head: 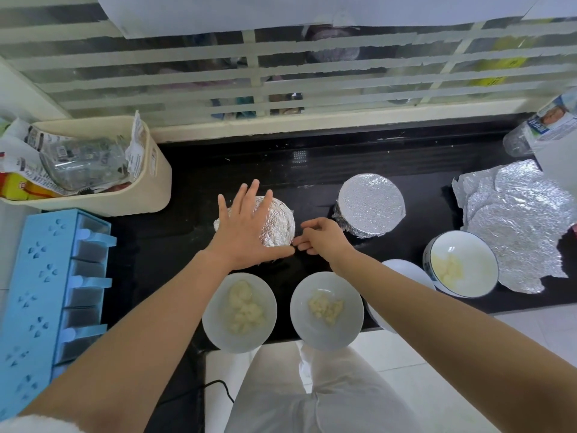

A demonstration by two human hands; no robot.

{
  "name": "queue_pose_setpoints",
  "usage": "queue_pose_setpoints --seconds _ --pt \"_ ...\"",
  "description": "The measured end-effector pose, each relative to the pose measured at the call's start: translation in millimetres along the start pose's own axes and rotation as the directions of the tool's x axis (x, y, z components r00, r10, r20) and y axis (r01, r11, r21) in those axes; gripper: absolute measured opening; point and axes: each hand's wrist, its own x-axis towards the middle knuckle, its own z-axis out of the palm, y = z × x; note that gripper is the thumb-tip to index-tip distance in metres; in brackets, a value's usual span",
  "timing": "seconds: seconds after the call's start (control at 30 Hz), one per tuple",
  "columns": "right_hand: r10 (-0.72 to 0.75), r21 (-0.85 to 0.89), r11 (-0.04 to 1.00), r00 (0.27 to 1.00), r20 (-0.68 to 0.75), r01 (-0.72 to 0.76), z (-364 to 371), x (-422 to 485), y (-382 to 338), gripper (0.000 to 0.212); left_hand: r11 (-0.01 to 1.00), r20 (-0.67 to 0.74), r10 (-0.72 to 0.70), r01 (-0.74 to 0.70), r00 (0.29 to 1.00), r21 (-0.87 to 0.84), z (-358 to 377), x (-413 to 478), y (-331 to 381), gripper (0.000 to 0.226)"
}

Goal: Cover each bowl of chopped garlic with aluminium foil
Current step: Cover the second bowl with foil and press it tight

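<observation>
My left hand [246, 226] lies flat with spread fingers on a foil-covered bowl [279, 223] at the middle of the black counter. My right hand [321, 235] is at that bowl's right edge with curled fingers, pinching at the foil rim. A second foil-covered bowl [371, 209] stands to the right. Two uncovered white bowls of chopped garlic [239, 312] [327, 309] sit at the counter's front edge. A blue-rimmed bowl of garlic [460, 264] stands at the right, and another white bowl [402, 270] is partly hidden under my right forearm. Loose foil sheets [518, 220] lie at the far right.
A cream basket [156, 182] of packets and a jar stands at the back left. A blue plastic rack [46, 295] runs along the left. A plastic bottle [543, 126] lies at the back right. A striped window backs the black counter [175, 245].
</observation>
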Motion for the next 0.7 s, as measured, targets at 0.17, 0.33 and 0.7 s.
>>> queue_pose_setpoints --seconds 0.17,0.33,0.7 --pt "0.027 -0.06 0.998 1.0 0.008 -0.027 -3 6 1 0.028 0.956 -0.117 -0.289 0.279 0.95 -0.096 14 -3 36 0.128" --pt "-0.028 -0.192 0.981 0.999 0.044 0.036 -7 13 3 0.031 0.941 -0.175 -0.34 0.332 0.924 -0.072 26 -1 42 0.126" --pt "-0.339 -0.388 0.86 0.939 0.053 0.332 -3 20 7 0.025 0.956 -0.243 -0.286 0.292 0.927 -0.014 37 0 31 0.116"
